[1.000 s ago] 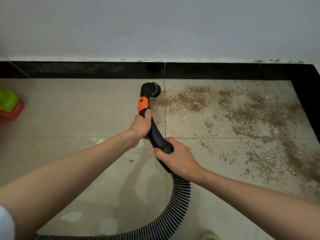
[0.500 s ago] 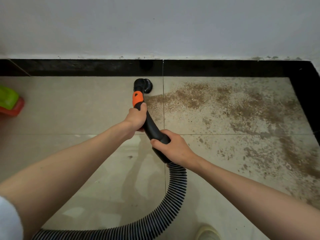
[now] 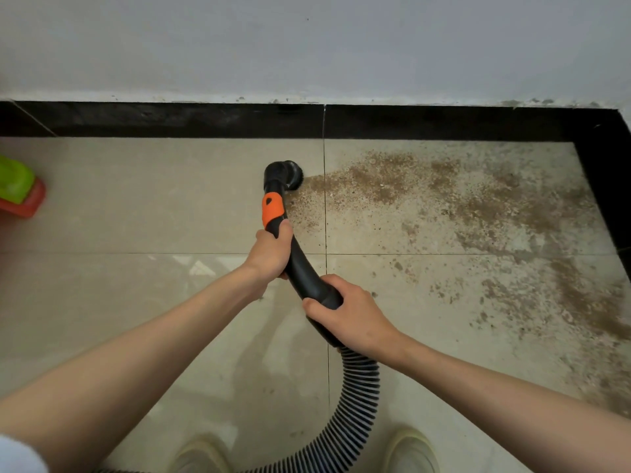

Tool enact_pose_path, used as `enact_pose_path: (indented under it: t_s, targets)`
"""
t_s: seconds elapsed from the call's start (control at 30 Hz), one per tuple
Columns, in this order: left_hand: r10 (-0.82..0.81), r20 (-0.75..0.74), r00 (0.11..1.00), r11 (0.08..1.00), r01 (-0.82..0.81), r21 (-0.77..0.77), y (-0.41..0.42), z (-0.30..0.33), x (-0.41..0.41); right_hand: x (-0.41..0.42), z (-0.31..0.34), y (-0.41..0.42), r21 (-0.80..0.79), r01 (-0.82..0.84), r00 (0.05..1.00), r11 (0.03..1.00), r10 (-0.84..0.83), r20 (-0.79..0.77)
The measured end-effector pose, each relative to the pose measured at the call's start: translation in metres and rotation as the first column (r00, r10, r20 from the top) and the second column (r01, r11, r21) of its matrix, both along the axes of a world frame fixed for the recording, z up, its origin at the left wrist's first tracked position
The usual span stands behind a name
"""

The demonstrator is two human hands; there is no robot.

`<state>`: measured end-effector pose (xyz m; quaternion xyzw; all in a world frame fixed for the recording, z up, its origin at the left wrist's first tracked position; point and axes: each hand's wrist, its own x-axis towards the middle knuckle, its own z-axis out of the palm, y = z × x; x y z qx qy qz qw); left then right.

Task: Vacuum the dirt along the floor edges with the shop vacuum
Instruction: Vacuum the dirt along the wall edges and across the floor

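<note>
A black vacuum wand [image 3: 300, 268] with an orange collar [image 3: 272, 209] ends in a round brush nozzle [image 3: 285, 174] pressed on the beige tile floor. My left hand [image 3: 271, 254] grips the wand just below the orange collar. My right hand [image 3: 348, 310] grips the wand's lower end, where the ribbed black hose [image 3: 355, 404] begins. Brown dirt [image 3: 426, 199] spreads over the tiles from the nozzle's right side toward the right corner. The nozzle sits at the dirt's left edge, a short way in front of the black baseboard [image 3: 205, 119].
A grey wall [image 3: 307, 46] rises above the baseboard. The black skirting turns down the right side [image 3: 604, 186]. A green and red object [image 3: 17, 191] lies on the floor at far left. Two pale shoes [image 3: 413, 452] show at the bottom edge beside the hose.
The nozzle has pulled back from the baseboard toward me and shifted slightly left. The view has tilted down, so my shoes are in sight.
</note>
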<state>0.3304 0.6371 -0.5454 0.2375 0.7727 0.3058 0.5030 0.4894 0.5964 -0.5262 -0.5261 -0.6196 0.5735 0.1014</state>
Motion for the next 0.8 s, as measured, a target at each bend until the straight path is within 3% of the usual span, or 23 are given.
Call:
enact_pose_path:
  t_s: [0.23,0.37,0.53,0.8]
  targets:
    - [-0.107,0.065,0.992,0.994,0.105,0.035,0.021,0.001,0.022,0.013,0.007,0.002,0.025,0.105,0.994,0.994,-0.105,0.023]
    - [-0.098,0.028,0.995,0.995,0.097,0.028,0.02,0.0,0.016,0.006,0.005,0.003,0.015,0.096,0.995,0.995,-0.096,0.02]
    - [-0.015,-0.035,0.999,1.0,0.015,-0.002,0.008,0.0,-0.009,-0.01,0.006,0.008,-0.016,-0.023,1.0,1.0,0.023,-0.003]
    - [0.032,0.015,0.999,0.996,-0.03,-0.082,-0.029,-0.001,-0.016,-0.005,0.003,-0.008,-0.103,-0.189,0.982,0.976,0.189,-0.015]
